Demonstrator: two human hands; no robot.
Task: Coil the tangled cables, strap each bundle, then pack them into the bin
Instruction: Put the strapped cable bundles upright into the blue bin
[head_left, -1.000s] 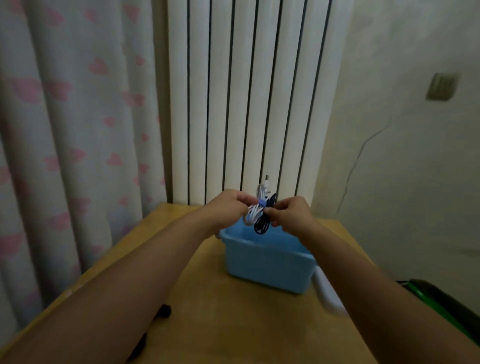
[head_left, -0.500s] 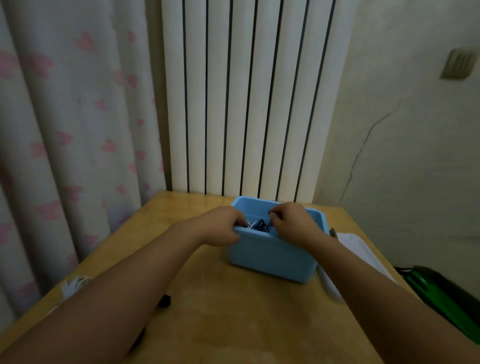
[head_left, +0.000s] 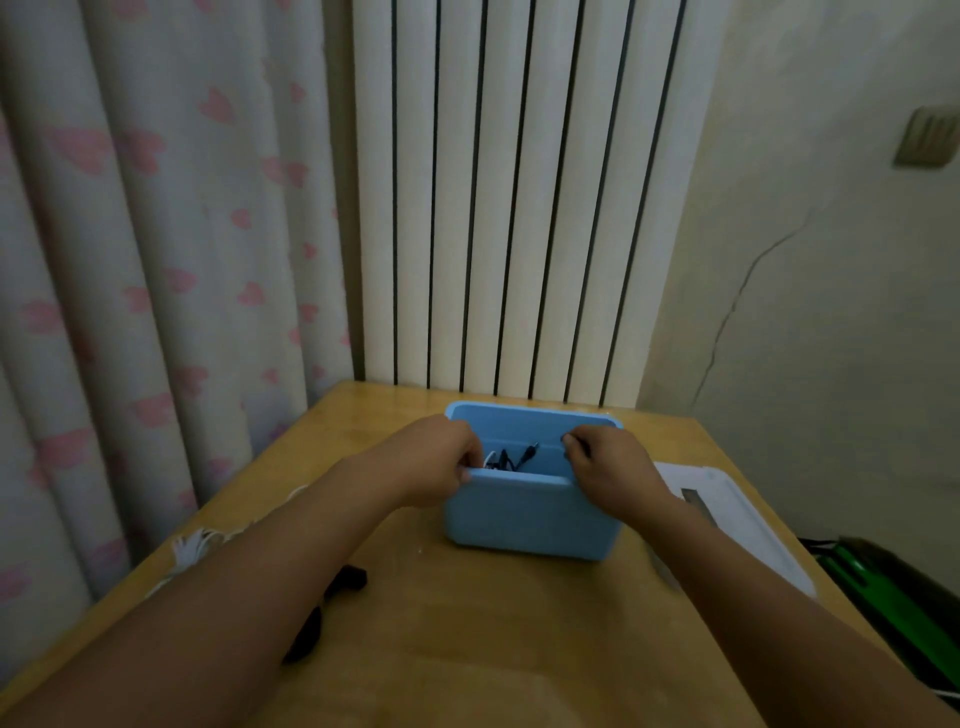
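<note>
Both hands curled: left hand (head_left: 436, 462), right hand (head_left: 605, 467) grip bin (head_left: 530, 519) rim; wooden table (head_left: 467, 623), radiator (head_left: 519, 197) behind.

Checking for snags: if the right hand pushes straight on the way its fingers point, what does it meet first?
Probably the cables in the bin: the right hand points left over them, though depth is unclear.

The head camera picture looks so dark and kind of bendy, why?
In the head view the room light is dim, so the wooden table and both forearms look murky; the wide lens bows the curtain at the left edge; the cables inside the blue bin are too shadowed to make out clearly.
</note>
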